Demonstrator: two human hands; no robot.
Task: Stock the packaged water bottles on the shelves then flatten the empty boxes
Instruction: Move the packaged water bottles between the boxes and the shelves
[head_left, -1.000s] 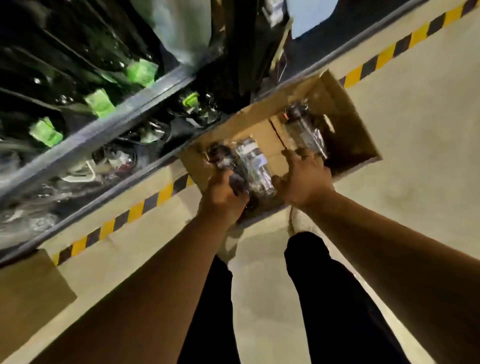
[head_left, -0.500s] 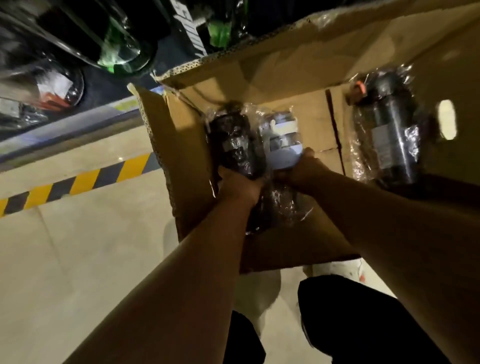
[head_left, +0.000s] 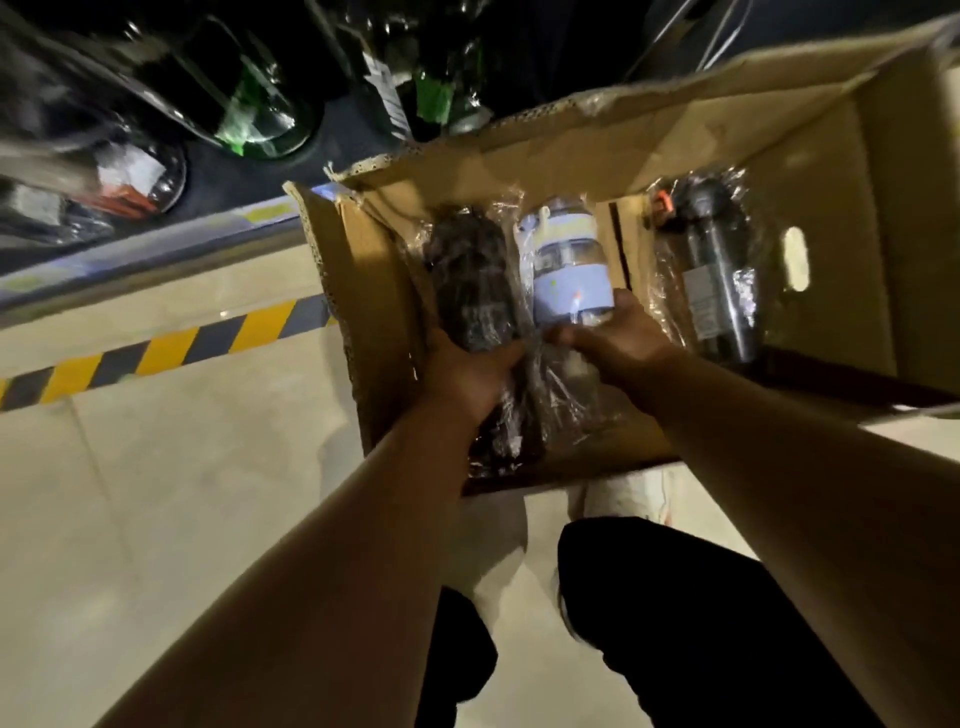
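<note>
Nearest me, my left hand (head_left: 467, 374) curls round a dark wrapped bottle (head_left: 472, 280) and my right hand (head_left: 618, 338) grips the pale blue bottle (head_left: 569, 270) touching it, both inside the open cardboard box (head_left: 363, 312). A third wrapped bottle (head_left: 719, 280) lies further right; shelf bottles (head_left: 249, 104) sit beyond.

**A:** Where is the camera?
**B:** On the person's head. There is just one view.
**A:** Which way does it look?
**B:** Down and a bit forward.
**A:** Is it near?
**B:** Yes, close. The box (head_left: 810, 171) fills the middle and right, the floor (head_left: 156, 493) is at the left, and the shelf (head_left: 156, 254) runs across the top.
</note>
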